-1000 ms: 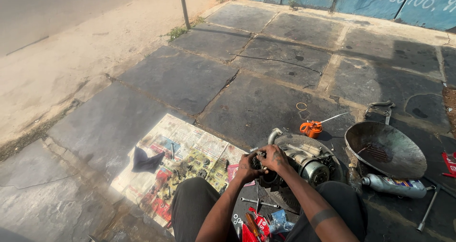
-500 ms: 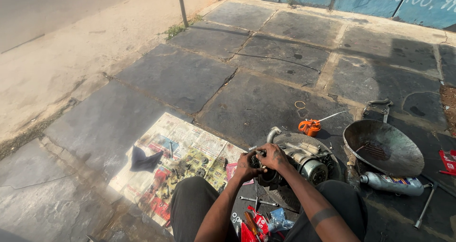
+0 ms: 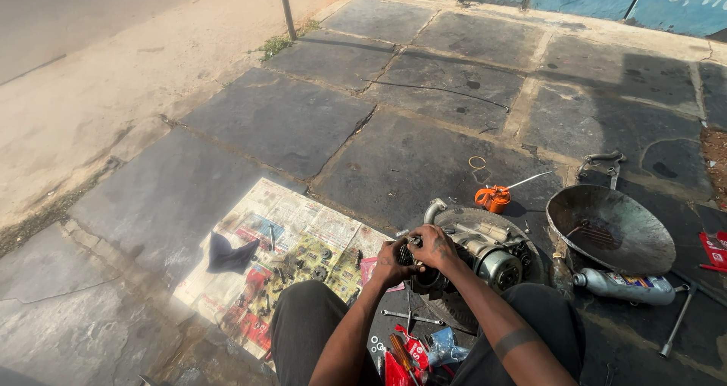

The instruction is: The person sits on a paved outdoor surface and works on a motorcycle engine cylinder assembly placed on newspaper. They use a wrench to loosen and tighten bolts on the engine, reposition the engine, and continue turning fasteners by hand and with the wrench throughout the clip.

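I sit on stone paving with a small engine (image 3: 485, 253) resting on a tyre (image 3: 462, 310) in front of my knees. My left hand (image 3: 392, 261) and my right hand (image 3: 433, 247) are closed together on a dark part (image 3: 413, 269) at the engine's left end. What the fingers pinch is hidden. A spread newspaper (image 3: 280, 257) lies to the left with several small metal parts and a dark rag (image 3: 231, 253) on it.
An orange oil can (image 3: 492, 198) stands behind the engine. A round metal pan (image 3: 609, 228) sits to the right, with a silver bottle (image 3: 625, 286) and a hammer (image 3: 675, 322) near it. A spanner (image 3: 409, 318) and red packets (image 3: 401, 356) lie between my legs. A pole (image 3: 285, 7) stands far off.
Both hands have stayed on the engine's left end. The view has tilted slightly; nothing else has visibly moved.
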